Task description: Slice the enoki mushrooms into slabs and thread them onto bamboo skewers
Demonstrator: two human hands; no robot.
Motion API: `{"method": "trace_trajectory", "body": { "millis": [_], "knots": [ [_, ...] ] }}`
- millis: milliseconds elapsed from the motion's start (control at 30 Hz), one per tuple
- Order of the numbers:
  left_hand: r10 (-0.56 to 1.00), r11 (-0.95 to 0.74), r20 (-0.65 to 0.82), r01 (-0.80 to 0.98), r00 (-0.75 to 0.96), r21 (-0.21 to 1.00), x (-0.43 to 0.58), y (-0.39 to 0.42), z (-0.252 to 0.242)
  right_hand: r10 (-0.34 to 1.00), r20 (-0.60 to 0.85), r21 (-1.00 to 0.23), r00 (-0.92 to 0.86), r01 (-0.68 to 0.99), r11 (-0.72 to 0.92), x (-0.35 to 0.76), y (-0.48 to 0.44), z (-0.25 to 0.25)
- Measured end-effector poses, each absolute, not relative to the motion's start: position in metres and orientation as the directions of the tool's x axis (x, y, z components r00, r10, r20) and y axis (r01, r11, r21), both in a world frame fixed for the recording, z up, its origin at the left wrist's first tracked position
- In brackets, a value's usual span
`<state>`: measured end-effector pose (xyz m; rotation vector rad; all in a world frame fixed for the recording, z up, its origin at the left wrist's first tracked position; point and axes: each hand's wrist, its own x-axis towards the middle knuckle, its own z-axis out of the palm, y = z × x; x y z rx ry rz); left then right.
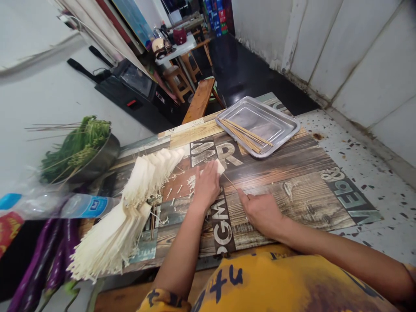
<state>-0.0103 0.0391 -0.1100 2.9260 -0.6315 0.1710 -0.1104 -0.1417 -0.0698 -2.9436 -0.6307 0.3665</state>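
My left hand (206,185) presses flat on a small pale sheet of tofu skin (219,166) lying on the printed tabletop (292,182). My right hand (260,212) pinches the near end of a thin bamboo skewer (230,181) whose tip runs toward that sheet. A long fanned stack of cut pale sheets (130,203) lies to the left of my left hand, with small pale scraps scattered between them.
A metal tray (279,119) at the far side holds several bamboo skewers (243,135). A metal bowl of green vegetables (78,149) stands at left, with a plastic water bottle (65,206) and purple eggplants (48,264) nearer. A wooden bench (199,100) stands beyond the table.
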Motion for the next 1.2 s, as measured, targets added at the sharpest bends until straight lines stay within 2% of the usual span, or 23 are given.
{"method": "trace_trajectory", "body": {
  "millis": [433, 1200],
  "knots": [
    [-0.387, -0.919, 0.077, -0.391, 0.919, 0.058, -0.0110, 0.0366, -0.1032, 0.381, -0.172, -0.131, 0.908, 0.363, -0.923, -0.1116, -0.1406, -0.0786],
    [-0.397, -0.914, 0.069, -0.401, 0.915, 0.067, -0.0111, 0.0369, -0.0997, 0.383, -0.171, -0.098, 0.908, 0.371, -0.923, -0.1101, -0.1365, -0.0774]
  ]
}}
